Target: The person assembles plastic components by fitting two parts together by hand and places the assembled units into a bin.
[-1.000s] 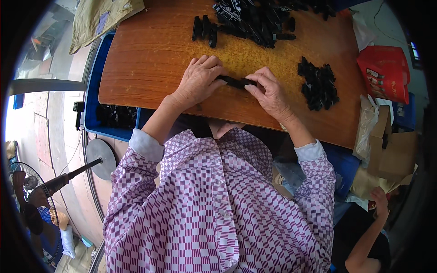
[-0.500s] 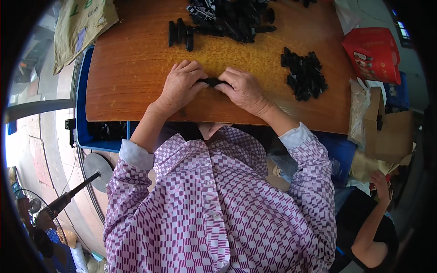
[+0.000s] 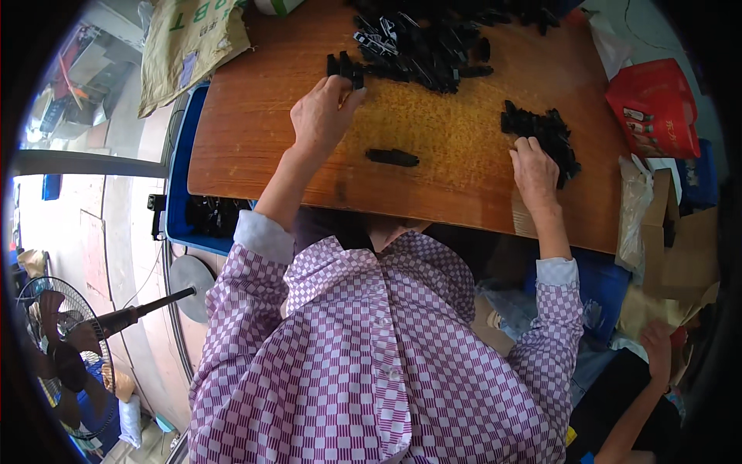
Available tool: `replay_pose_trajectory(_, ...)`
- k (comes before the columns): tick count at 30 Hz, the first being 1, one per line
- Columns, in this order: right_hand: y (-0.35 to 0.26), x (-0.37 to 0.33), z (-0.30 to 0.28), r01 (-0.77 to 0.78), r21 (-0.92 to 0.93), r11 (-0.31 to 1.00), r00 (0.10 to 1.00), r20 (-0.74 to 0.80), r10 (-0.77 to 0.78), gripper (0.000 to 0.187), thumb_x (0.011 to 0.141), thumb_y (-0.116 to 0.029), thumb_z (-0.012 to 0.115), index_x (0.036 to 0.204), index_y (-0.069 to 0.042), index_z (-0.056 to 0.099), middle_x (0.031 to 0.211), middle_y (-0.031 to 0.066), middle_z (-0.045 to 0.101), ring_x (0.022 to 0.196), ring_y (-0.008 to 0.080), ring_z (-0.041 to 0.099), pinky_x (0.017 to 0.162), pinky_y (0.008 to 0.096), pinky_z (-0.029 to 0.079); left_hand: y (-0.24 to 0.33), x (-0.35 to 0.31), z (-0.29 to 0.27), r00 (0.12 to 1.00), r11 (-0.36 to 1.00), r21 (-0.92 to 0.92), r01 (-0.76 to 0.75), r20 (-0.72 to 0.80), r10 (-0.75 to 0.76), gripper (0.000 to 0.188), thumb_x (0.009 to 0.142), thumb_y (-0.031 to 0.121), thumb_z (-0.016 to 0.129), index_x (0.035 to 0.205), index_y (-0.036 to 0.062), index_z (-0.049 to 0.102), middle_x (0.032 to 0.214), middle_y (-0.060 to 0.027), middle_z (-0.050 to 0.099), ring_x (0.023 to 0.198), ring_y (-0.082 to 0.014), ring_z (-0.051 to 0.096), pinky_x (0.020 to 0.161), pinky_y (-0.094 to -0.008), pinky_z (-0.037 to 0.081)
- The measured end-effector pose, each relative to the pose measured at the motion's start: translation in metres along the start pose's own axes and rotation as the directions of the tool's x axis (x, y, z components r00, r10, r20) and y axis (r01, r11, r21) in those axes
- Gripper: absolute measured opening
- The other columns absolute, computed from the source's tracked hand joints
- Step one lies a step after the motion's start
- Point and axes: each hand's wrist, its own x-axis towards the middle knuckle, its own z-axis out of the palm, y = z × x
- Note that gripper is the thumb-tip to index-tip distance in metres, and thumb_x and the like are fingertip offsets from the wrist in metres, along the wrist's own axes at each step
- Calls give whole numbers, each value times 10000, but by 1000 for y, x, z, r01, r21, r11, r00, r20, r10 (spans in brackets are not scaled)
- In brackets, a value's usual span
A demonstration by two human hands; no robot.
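reaching hands [image 3: 320,117], grip unclear, far black pile [image 3: 429,58] cropped

Daylight seems to come from the left, where the pale, smooth floor [image 3: 93,240] is washed out nearly to white. The brown wooden table [image 3: 255,147] is moderately lit, with a soft yellowish glow across its worn middle. At the far side, the heaped black plastic pieces [image 3: 433,62] lose most detail in darkness. Deep shadow sits beneath the near table edge, and the co-worker's black clothing [image 3: 630,394] at near right is dim. The fisheye bends the grey metal rail [image 3: 93,164] at left; black vignetting rings the view.
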Motion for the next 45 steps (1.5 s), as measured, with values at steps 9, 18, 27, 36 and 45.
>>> replay_pose_trajectory(9,8,-10,3,93,-92,991,988,129,-81,114,936,-44,575,1044,-8,566,1003,170,592,922,351,644,777,412,556,5,-3,23,986,975,186,-125,-88,143,378,879,387,675,1089,81,601,970,-104,695,904,-306,679,751,-409,508)
replay_pose_trajectory(18,-30,8,25,14,760,650,980,-140,142,248,894,73,551,1107,-24,633,1028,143,615,888,322,642,774,352,536,12,-21,28,975,980,6,-198,109,196,209,910,164,609,1115,130,629,1106,-84,624,1037,-294,629,836,-427,509)
replay_pose_trajectory(27,-21,-33,38,262,298,918,922,-357,-147,342,840,121,549,1153,-4,609,1099,137,607,959,320,634,809,349,535,4,-19,20,901,890,158,-428,151,407,289,887,153,642,1175,142,629,1177,-76,558,1142,-291,552,902,-410,499)
replay_pose_trajectory(36,-21,-45,-3,48,601,798,998,-63,-13,375,872,66,540,1241,6,558,1170,162,582,1063,327,603,891,387,512,1,-21,24,926,930,27,-366,115,360,317,876,215,676,1173,114,632,1134,-60,574,1116,-276,564,924,-401,482)
replay_pose_trajectory(45,-14,-45,-22,158,531,832,956,130,-265,364,892,-22,623,1251,-20,563,1111,157,576,1043,317,603,858,384,513,5,-28,25,901,920,39,-390,224,372,248,887,241,666,1096,109,678,1063,-67,584,1085,-270,582,904,-396,489)
